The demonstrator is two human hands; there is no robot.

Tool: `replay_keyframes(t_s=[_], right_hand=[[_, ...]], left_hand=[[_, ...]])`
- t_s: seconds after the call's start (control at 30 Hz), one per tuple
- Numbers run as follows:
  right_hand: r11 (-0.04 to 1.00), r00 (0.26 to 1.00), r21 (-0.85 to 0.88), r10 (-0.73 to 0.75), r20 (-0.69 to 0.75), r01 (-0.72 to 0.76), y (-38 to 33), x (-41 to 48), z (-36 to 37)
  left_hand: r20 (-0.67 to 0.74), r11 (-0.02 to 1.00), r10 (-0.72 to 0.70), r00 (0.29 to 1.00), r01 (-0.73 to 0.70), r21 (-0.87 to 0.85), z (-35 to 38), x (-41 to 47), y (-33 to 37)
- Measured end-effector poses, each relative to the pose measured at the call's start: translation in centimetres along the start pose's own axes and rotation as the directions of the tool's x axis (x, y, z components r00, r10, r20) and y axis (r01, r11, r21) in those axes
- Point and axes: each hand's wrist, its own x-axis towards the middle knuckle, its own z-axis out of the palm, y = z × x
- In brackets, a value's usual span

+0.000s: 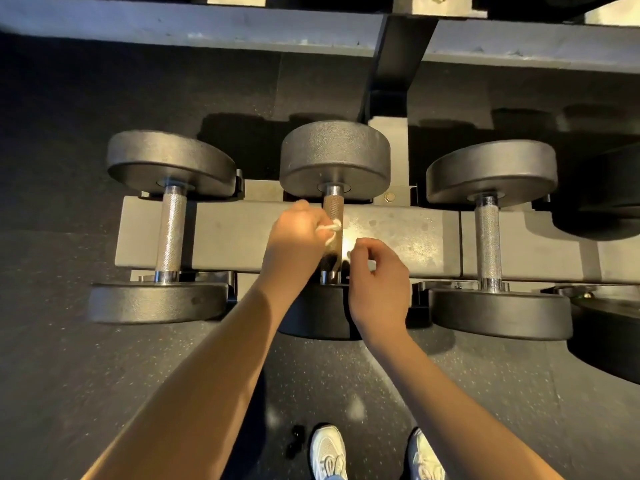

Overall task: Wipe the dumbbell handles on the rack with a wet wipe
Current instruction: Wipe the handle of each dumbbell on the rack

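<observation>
Head view: the wet wipe [331,230], white and bunched into a small wad, sits against the left side of the middle dumbbell handle [333,206], about halfway along its knurled length; the left hand [298,233] grips the wipe, fingers curled round it and pressing it to the metal; the right hand [379,271] hovers just right of the handle's near end, fingers loosely curled, thumb and forefinger close together, apart from the bar; the middle dumbbell lies across the grey rack [242,233] with one dark round head at the far side and the other at the near side, partly hidden by the forearms; a left dumbbell [171,230] and a right dumbbell [488,237] lie parallel on the same rack, well apart from both hands; dark speckled floor [86,375] spreads below; two pale shoes [327,452] show at the bottom edge.
</observation>
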Motion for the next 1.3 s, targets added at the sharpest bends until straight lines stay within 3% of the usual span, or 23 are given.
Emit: replay_keyframes(t_s=[0.1, 0.17, 0.27, 0.47, 0.6, 0.77, 0.97, 1.13, 1.3], right_hand=[[0.999, 1.0, -0.028, -0.028, 0.0, 0.028, 0.3, 0.2, 0.2], [0.997, 0.999, -0.066, -0.038, 0.0, 0.038, 0.4, 0.3, 0.3], [0.995, 1.0, -0.096, -0.024, 0.002, 0.024, 0.2, 0.4, 0.1], [0.992, 0.998, -0.107, -0.057, 0.038, 0.061, 0.0, 0.4, 0.1], [0.973, 0.988, -0.175, -0.137, 0.076, 0.149, -0.1, 0.3, -0.1], [0.919, 0.955, -0.261, -0.28, 0.094, 0.295, 0.0, 0.4, 0.1], [0.892, 0.941, -0.3, -0.321, 0.107, 0.338, 0.5, 0.7, 0.8], [0.876, 0.922, -0.288, -0.366, 0.124, 0.387, 0.7, 0.6, 0.5], [0.789, 0.871, -0.371, -0.458, 0.178, 0.49, -0.5, -0.2, 1.2]], left_hand=[[-0.115, 0.999, -0.042, 0.993, 0.041, -0.011, 0.0, 1.7, 0.3], [-0.112, 0.993, -0.103, 0.988, 0.095, -0.074, 0.3, 2.0, 0.4], [0.011, 0.967, -0.181, 0.983, 0.18, -0.178, 0.0, 0.7, 0.4], [0.242, 0.944, -0.284, 0.928, 0.315, -0.098, -1.3, -1.5, 0.5], [0.097, 0.911, -0.358, 0.929, 0.37, -0.181, -1.3, -3.4, 0.3], [-0.087, 0.853, -0.463, 0.882, 0.417, -0.313, -0.8, -4.6, 1.1], [-0.239, 0.967, -0.246, 0.939, 0.22, -0.129, -0.6, -4.6, -0.2], [-0.197, 0.973, 0.129, 0.972, -0.086, 0.212, -4.0, -5.7, -1.9], [-0.102, 0.943, 0.117, 0.988, -0.079, 0.323, -12.4, -5.8, -6.5]])
